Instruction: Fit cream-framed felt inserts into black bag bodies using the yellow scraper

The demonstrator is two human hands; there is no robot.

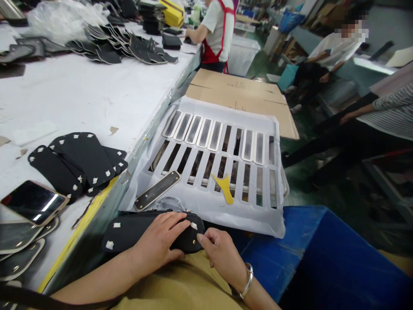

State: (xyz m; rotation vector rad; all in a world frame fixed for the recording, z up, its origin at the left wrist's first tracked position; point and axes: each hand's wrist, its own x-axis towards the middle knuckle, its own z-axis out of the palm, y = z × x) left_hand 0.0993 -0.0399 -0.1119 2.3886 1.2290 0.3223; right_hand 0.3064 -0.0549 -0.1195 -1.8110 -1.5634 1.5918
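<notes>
A long black rounded panel (134, 228) lies across my lap, with small white patches and a gold stud near its right end. Over its right half rests my left hand (161, 234), fingers across the top and thumb at the near edge, holding it. At the panel's right end my right hand (222, 249) is closed, thumb against the curled index finger; whatever lies in the pinch is hidden. Just beyond is a narrow dark strip (158, 189) with a pale border, lying on a grey slotted cover (258, 219). A yellow forked piece (225, 187) lies there too.
Left, a white table (80, 94) bears black panels (84, 155), a phone (34, 202) and dark stacked pieces (125, 45). Cardboard (238, 92) lies beyond the cover. A blue bin (303, 241) stands at right. Several people are nearby, one in a red apron (222, 30).
</notes>
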